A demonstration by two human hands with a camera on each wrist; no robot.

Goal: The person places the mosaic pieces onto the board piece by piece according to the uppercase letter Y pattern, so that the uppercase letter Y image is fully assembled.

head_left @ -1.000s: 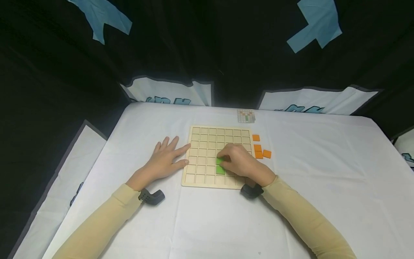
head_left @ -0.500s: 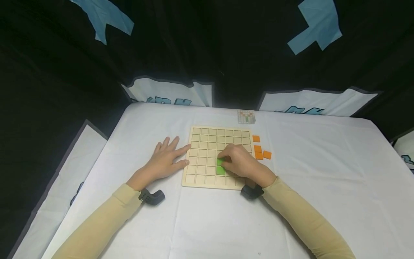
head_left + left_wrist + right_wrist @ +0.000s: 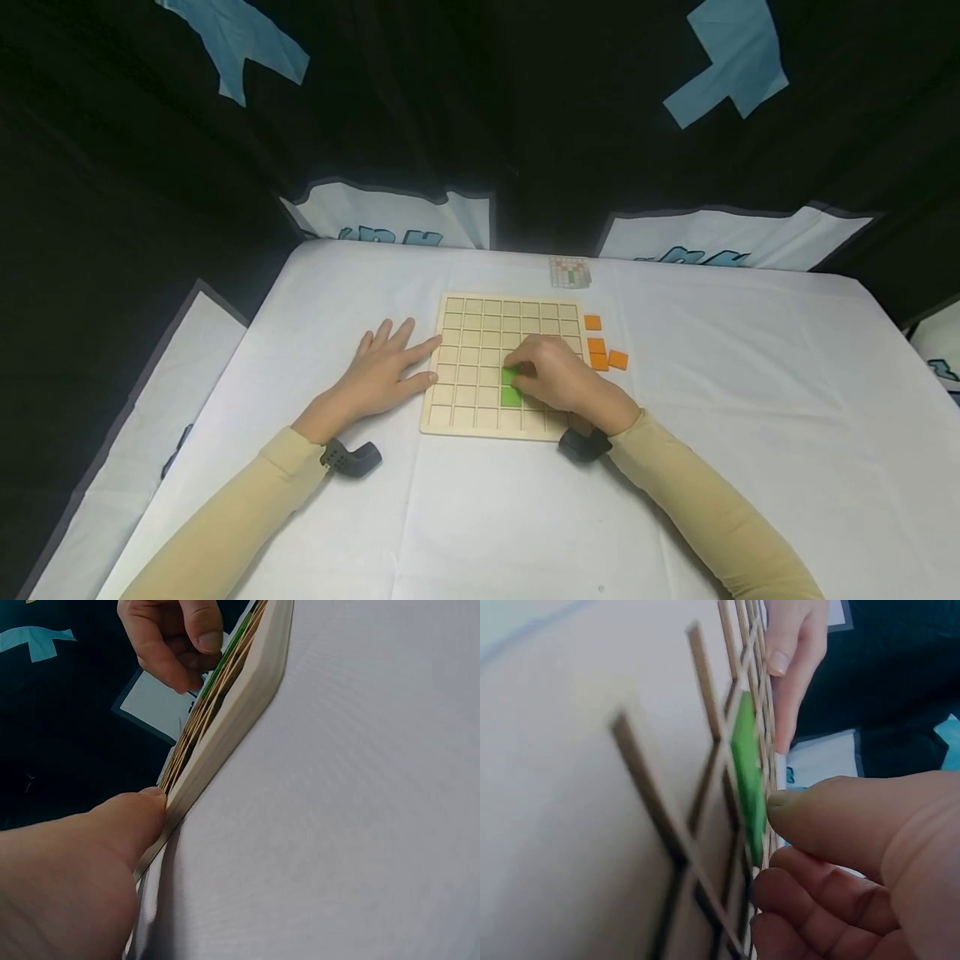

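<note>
A pale wooden grid board [image 3: 472,356] lies on the white table. In its lower middle sit two green square tiles, the nearer one [image 3: 511,397] fully in a cell and the farther one [image 3: 509,377] partly covered by my right hand [image 3: 553,372]. That hand's thumb and forefinger pinch at the farther tile, the other fingers curled beneath; the right wrist view shows the thumb against the green [image 3: 748,780]. My left hand [image 3: 377,372] lies flat with spread fingers, its thumb and forefinger touching the board's left edge. The left wrist view shows its thumb [image 3: 127,825] on the rim.
Several orange square tiles [image 3: 597,346] lie just right of the board. A small patterned card stack [image 3: 570,272] with a printed grid sits beyond the board's far edge. The white cloth [image 3: 480,517] covers the table, and dark curtains [image 3: 480,100] hang behind it.
</note>
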